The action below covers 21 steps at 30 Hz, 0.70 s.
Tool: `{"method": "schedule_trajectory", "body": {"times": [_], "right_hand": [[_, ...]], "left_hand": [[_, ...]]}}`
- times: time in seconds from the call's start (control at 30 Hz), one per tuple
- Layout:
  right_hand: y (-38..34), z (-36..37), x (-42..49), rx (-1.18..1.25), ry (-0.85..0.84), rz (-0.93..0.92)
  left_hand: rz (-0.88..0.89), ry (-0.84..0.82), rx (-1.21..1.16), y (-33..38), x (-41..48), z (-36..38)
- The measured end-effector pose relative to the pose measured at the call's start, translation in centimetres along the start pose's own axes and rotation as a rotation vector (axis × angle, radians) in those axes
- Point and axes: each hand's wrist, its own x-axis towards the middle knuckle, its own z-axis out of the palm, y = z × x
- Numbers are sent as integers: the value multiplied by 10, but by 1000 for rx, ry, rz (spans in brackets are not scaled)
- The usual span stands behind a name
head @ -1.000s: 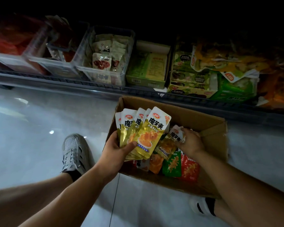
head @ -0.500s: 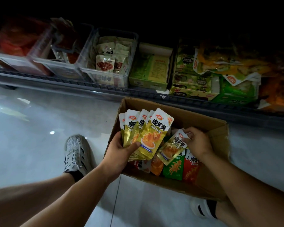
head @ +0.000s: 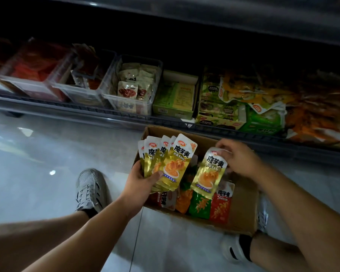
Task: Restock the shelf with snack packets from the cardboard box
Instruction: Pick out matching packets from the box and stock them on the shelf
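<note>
An open cardboard box (head: 243, 218) stands on the floor in front of the low shelf (head: 126, 116). My left hand (head: 139, 181) grips a fanned stack of gold snack packets (head: 175, 163) over the box's left side. My right hand (head: 238, 160) pinches the top of one more gold packet (head: 208, 171), which hangs upright above the box just right of the stack. Red, green and orange packets (head: 200, 205) lie in the box bottom.
The shelf holds clear plastic bins (head: 126, 105) with packets, green display cartons (head: 175, 97) and loose orange and green bags (head: 263, 99) at the right. My grey shoe (head: 90, 187) rests left of the box, my other foot (head: 236, 248) at its near right corner. A pale tiled floor surrounds them.
My right hand has lifted a single gold packet out of the box and turned it upright beside the stack. The left hand kept its stack nearly still.
</note>
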Motion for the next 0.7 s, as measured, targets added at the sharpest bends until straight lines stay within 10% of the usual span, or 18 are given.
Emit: {"method": "schedule_trajectory", "body": {"times": [0.47,0.7], "right_hand": [[-62,28,-26,781,251,391],[-87,29,-49,1099,93,397]], "left_hand": [[-2,-184,-178,30,-29,28],[31,-272,-179,43,-37,44]]}}
